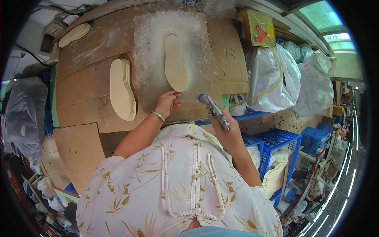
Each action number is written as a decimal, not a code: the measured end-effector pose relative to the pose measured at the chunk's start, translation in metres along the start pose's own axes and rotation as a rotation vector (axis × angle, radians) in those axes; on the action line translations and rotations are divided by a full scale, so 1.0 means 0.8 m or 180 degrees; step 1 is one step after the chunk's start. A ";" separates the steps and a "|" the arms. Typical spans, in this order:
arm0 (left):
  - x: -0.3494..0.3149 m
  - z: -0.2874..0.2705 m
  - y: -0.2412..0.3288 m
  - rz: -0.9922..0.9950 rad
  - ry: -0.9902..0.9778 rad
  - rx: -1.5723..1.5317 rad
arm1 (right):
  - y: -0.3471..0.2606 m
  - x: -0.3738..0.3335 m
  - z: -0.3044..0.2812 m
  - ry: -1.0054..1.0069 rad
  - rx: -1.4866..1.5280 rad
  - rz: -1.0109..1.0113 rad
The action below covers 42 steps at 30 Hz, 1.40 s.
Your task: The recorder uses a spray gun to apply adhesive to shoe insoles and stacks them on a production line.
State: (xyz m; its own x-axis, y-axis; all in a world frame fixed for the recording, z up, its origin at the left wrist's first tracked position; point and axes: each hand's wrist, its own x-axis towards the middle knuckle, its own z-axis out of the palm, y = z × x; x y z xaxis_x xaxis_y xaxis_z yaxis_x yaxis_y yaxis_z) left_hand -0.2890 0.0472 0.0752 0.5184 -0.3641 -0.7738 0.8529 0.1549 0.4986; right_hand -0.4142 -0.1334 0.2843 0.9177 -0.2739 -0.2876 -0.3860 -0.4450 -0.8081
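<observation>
A single cream insole lies flat on a whitened, residue-covered patch of the cardboard work surface. My left hand is at its near end, one fingertip at or just touching the rim. The fingers are loosely bent and apart, with nothing seen held between them. To the right, my right hand is wrapped round a metal spray gun. Its blue-tipped nozzle points up and left, a short way from the insole. Left of the whitened patch rests a stack of several cream insoles.
More insoles lie at the far left. Wire rings sit on the cardboard at right. A yellow hose runs from a yellow-green container past white plastic bags. Blue crates stand at my right.
</observation>
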 end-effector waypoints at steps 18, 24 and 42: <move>0.000 -0.002 -0.002 0.0006 -0.0071 -0.0021 | 0.008 -0.028 -0.012 -0.0078 0.0196 0.0431; 0.001 -0.004 -0.003 -0.0004 -0.0077 -0.0029 | 0.008 -0.036 -0.011 -0.0291 -0.0012 0.0155; 0.001 0.013 -0.007 0.0105 0.0182 -0.0338 | -0.007 0.008 -0.008 0.0170 -0.0136 -0.0196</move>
State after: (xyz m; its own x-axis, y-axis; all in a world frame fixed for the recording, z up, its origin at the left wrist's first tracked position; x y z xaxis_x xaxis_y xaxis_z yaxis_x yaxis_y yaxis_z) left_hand -0.2941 0.0364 0.0755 0.5464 -0.3047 -0.7801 0.8355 0.2633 0.4824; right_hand -0.4067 -0.1386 0.2901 0.9340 -0.2895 -0.2093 -0.3337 -0.4980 -0.8004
